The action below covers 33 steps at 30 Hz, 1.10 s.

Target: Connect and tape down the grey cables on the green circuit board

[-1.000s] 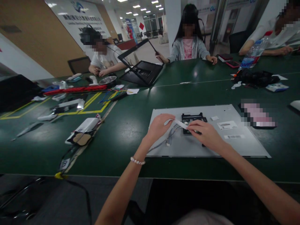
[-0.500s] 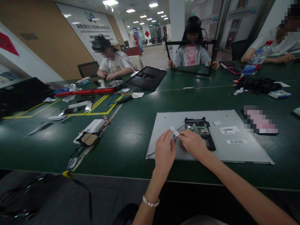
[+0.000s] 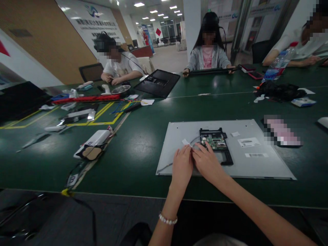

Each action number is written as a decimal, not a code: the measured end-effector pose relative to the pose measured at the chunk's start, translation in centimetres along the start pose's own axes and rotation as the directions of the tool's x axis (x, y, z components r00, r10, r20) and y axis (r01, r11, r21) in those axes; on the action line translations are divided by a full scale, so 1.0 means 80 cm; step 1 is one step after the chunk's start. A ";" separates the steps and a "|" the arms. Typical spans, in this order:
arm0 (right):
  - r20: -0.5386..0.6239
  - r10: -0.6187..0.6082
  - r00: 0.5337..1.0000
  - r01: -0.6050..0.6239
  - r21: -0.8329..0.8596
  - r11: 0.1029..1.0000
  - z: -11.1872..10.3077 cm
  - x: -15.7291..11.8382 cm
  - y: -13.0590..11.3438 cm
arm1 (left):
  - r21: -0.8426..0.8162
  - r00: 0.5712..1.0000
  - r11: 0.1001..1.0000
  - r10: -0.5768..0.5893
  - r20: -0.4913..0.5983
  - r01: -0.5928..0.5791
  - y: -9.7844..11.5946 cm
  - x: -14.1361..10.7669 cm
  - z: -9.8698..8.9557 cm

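Observation:
A flat grey metal panel lies on the table in front of me. On it sits a black plastic frame with a green circuit board. A thin grey cable runs from the board toward the left edge, partly under my hands. At a small piece of white tape my left hand has its fingers closed, close to the cable. My right hand meets it there, fingers bent at the tape's right edge, other fingertips near the board. The exact contact is hidden.
Right of the panel lies a phone. A white battery pack with a strap stands to the left. Further back are a black panel, a red strip, a bottle and a black bundle. Several people sit across the table.
My hands have drawn together and lower over the tape, which now shows beyond my fingertips. The person opposite has tipped a black frame from upright down toward the table.

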State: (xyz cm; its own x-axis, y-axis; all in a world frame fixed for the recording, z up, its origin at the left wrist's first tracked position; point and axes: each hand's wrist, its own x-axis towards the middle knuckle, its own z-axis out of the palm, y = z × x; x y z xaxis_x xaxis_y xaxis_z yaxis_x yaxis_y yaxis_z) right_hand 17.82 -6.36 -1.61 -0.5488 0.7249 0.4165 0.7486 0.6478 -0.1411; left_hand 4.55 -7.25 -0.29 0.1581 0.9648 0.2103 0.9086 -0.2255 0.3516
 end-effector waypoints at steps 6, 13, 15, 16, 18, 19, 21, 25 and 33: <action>0.003 -0.009 1.000 0.008 0.024 1.000 -0.009 -0.019 -0.019 | 0.041 0.996 0.996 -0.077 0.044 0.076 0.011 0.013 -0.010; -0.002 0.054 0.999 -0.053 0.181 0.982 -0.047 -0.050 0.011 | 0.066 0.989 0.990 -0.128 0.072 0.124 0.019 0.023 -0.007; -0.017 0.133 0.991 -0.128 0.184 0.974 -0.064 -0.061 0.050 | 0.045 0.991 0.992 -0.119 0.062 0.116 0.016 0.025 -0.006; -0.030 0.196 0.980 -0.188 0.173 0.967 -0.072 -0.067 0.075 | 0.031 0.991 0.993 -0.117 0.059 0.115 0.015 0.025 -0.006; -0.078 0.328 0.941 -0.316 0.140 0.939 -0.083 -0.076 0.127 | 0.008 0.992 0.994 -0.113 0.052 0.112 0.013 0.027 -0.006; -0.102 0.384 0.918 -0.372 0.120 0.921 -0.086 -0.079 0.153 | 0.002 0.993 0.994 -0.110 0.042 0.110 0.013 0.028 -0.006; -0.114 0.450 0.886 -0.448 0.038 0.893 -0.084 -0.081 0.194 | 0.000 0.995 0.995 -0.100 0.004 0.100 0.015 0.029 -0.006; -0.018 0.440 0.898 -0.440 -0.078 0.894 -0.066 -0.071 0.228 | 0.026 0.994 0.997 -0.073 -0.087 0.075 0.029 0.028 -0.006; 0.064 0.440 0.895 -0.403 -0.305 0.863 -0.050 -0.041 0.204 | 0.001 0.994 0.999 0.047 -0.101 -0.047 0.079 0.025 0.002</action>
State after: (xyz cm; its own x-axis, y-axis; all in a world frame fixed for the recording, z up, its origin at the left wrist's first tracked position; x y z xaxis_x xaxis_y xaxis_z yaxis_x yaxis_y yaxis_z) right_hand 33.32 0.89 -1.72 -0.1855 0.9495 0.2531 0.9805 0.1957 -0.0155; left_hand 10.69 -6.73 2.19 0.1610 0.9344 0.3178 0.9006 -0.2708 0.3399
